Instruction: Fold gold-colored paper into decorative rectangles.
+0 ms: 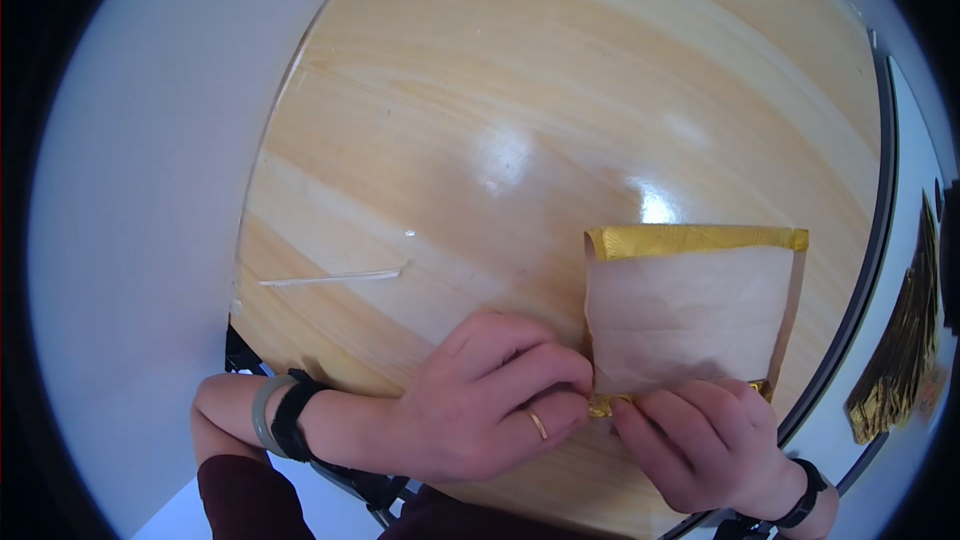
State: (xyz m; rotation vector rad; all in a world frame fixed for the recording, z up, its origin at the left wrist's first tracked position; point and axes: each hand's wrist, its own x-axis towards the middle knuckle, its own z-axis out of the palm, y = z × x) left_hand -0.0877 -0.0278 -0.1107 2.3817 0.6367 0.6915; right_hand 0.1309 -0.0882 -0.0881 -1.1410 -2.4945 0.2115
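Observation:
A sheet of tan paper (690,310) lies on the wooden table, with a gold foil strip (700,240) folded along its far edge. Another gold band runs along the near edge, mostly covered by my hands. My left hand (505,385), wearing a ring, pinches the near left corner of the paper sheet between thumb and fingers. Beside it, my right hand (705,440) has its fingers curled over the near gold edge, pressing or gripping it. The fingertips of both hands are close together at that corner.
The wood-grain table (450,120) has a dark rim on the right. A thin clear strip (330,278) and a tiny white scrap (410,233) lie at the left. Beyond the right rim, a stack of gold foil sheets (900,350) rests on a pale surface.

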